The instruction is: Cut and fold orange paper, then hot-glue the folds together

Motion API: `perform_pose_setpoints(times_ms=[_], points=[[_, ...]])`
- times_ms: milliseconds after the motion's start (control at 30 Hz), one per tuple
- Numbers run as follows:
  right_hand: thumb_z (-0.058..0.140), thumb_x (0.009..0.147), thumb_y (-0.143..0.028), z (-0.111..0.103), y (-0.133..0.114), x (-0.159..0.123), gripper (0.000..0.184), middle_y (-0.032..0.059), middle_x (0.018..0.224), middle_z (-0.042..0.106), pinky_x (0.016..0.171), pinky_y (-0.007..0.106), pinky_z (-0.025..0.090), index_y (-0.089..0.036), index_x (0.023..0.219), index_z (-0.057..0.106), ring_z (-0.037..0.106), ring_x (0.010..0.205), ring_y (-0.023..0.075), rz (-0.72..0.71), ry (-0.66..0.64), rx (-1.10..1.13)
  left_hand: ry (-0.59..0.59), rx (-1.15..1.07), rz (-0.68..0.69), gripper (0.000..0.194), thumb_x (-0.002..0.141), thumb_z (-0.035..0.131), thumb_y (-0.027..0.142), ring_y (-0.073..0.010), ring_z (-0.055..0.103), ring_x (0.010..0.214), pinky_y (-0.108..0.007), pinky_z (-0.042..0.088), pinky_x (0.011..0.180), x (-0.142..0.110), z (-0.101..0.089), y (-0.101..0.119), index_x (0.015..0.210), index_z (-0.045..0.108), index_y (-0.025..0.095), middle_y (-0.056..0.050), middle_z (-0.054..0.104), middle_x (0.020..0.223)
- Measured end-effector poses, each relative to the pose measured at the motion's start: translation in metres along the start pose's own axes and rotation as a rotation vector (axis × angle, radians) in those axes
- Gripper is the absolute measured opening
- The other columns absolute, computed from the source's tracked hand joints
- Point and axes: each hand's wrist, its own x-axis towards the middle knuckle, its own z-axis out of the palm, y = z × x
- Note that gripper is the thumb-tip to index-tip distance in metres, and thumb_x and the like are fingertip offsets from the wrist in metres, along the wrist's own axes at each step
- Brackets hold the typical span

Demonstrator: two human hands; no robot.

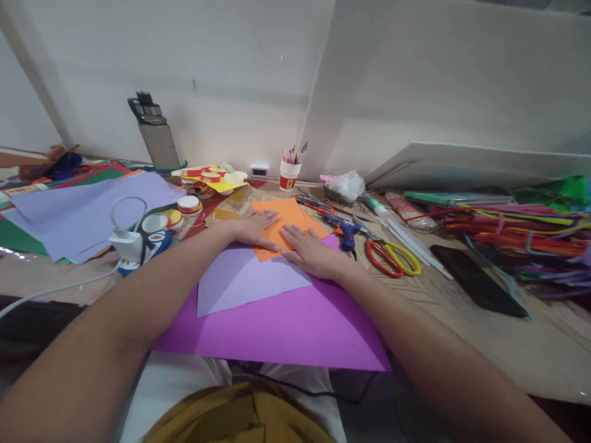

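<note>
An orange sheet of paper [287, 212] lies over a lilac sheet [244, 277], and both rest on a larger purple sheet [277, 326] that overhangs the table's front edge. My left hand [256, 227] is flat on the left part of the orange paper, fingers stretched out. On its right side my right hand [311, 251] presses down with spread fingers. Neither hand grips anything. Beside my right hand lie a blue glue gun [348, 231] and scissors [392, 257] with one red and one yellow handle.
A phone [475, 280] and a heap of pipe cleaners [521, 240] lie at the right. Behind the papers stands a paper cup [290, 175] of pens. Lilac sheets [96, 206], a bottle [157, 138] and a power strip with a white charger [129, 246] are at the left.
</note>
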Motion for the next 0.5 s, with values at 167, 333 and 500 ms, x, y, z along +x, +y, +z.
perform_pose_setpoints(times_ms=[167,333,500], points=[[0.015,0.099,-0.062,-0.002,0.0,0.001,0.078,0.0142,0.162,0.023,0.121,0.051,0.012,-0.011,0.156,0.027,0.016,0.151,0.0253,0.004,0.002,-0.003,0.005,-0.036,0.001,0.114,0.073,0.042,0.085,-0.031,0.004,0.153,-0.047,0.006,0.123,-0.002,-0.002,-0.001,0.159,0.014,0.015,-0.013,0.007,0.165],[0.022,0.099,-0.059,-0.004,0.001,-0.001,0.077,0.0184,0.161,0.025,0.119,0.051,0.019,-0.006,0.153,0.032,0.023,0.149,0.0292,0.099,0.026,-0.085,0.005,-0.01,0.006,0.113,0.075,0.04,0.083,-0.0306,0.004,0.153,-0.049,0.006,0.122,-0.001,-0.002,0.0,0.159,0.011,0.014,-0.014,0.006,0.165],[0.028,0.099,-0.06,-0.011,-0.004,-0.009,0.074,0.0195,0.158,0.032,0.118,0.05,0.022,-0.007,0.15,0.038,0.028,0.147,0.0317,0.156,0.028,-0.15,-0.006,0.025,0.0,0.115,0.075,0.037,0.086,-0.0294,0.001,0.153,-0.049,0.003,0.122,-0.002,-0.001,0.0,0.159,0.009,0.013,-0.016,0.003,0.165]])
